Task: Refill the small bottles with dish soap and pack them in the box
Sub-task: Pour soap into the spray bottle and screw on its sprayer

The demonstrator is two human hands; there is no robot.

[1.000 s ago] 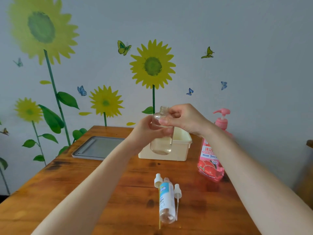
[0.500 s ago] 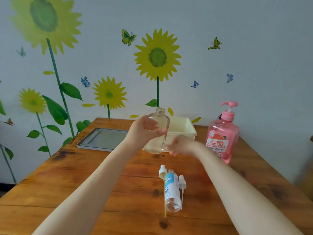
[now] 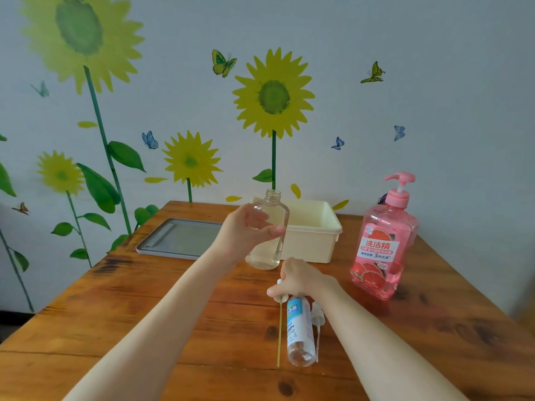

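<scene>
The left hand (image 3: 246, 233) is curled round a clear bottle (image 3: 273, 247). The thumb is laid across the bottle's front, and the fingers are seen through the plastic behind it. The bottle is held upright and lifted off the table (image 3: 144, 314), in front of the near left corner of the cream box (image 3: 315, 238). Its threaded neck is uncapped, and how much it holds cannot be told.

The right hand (image 3: 302, 280) is lowered to the wood in front of the box. Its thumb and curled fingers are closed on a white spray head (image 3: 281, 298), most of which is hidden by the hand. The yellow dip tube (image 3: 279, 334) of this head is stretched along the tabletop, away from the box.

A labelled bottle (image 3: 299, 328) is laid on its side just beside that tube, farther out from the box. Its neck is turned toward the box and covered by the right hand. A second spray head (image 3: 316, 312), with a white tube, is laid close along the bottle's other side.

A pink dish soap bottle (image 3: 382, 250) with a pump top is stood upright to the right of the box, near it but apart. A grey tray (image 3: 182, 238) is laid flat to the left of the box. Nothing can be made out inside the box from this angle. Behind the box, the wall (image 3: 448, 82) is decorated with sunflower and butterfly stickers.
</scene>
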